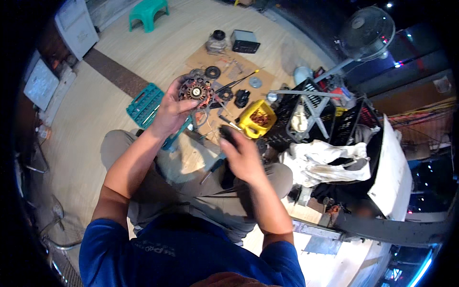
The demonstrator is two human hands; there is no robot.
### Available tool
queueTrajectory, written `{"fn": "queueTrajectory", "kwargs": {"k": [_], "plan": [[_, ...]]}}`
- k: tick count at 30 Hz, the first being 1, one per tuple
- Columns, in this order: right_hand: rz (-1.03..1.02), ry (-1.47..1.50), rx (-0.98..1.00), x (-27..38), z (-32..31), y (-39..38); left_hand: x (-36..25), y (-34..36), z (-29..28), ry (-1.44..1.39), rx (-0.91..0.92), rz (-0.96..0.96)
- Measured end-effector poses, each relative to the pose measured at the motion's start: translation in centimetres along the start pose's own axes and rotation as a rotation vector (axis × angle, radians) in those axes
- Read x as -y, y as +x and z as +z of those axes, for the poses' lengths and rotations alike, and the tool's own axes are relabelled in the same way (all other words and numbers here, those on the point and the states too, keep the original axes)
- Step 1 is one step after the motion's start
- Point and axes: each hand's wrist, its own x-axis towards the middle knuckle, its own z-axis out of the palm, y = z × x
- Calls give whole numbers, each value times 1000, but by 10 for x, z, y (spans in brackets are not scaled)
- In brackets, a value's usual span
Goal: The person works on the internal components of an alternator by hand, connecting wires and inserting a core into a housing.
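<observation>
My left hand (170, 109) holds up a round metal motor part (203, 91) with copper windings, its thumb across the front. My right hand (243, 158), lower and to the right, is closed around a dark object (228, 135), too blurred to name. Beyond my hands lie a cardboard sheet (195, 60) with several loose parts, a black component (242, 98) and a yellow cut-open container (251, 130) holding small copper-coloured pieces. An open teal tool case (138, 106) is left of my left hand. A screwdriver (210, 171) lies below and left of my right hand.
A green stool (148, 13) stands at the back left. A metal housing (216, 44) and a dark box (245, 42) sit behind the cardboard. Black crates (287, 136), white cloth (315, 162), a white panel (392, 172) and a standing fan (366, 33) crowd the right side.
</observation>
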Motion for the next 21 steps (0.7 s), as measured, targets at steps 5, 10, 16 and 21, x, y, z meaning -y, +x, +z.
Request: {"fn": "queueTrajectory", "kwargs": {"k": [5, 10, 16, 21], "plan": [[237, 329, 8, 7, 45, 31, 4, 1, 7, -49, -18, -3], [-18, -40, -97, -33, 64, 39, 1, -11, -21, -279, -13, -142], [-203, -451, -283, -20, 19, 60, -13, -17, -45, -205, 148, -272], [-252, -668, -252, 34, 9, 36, -7, -21, -57, 9, -61, -101]]}}
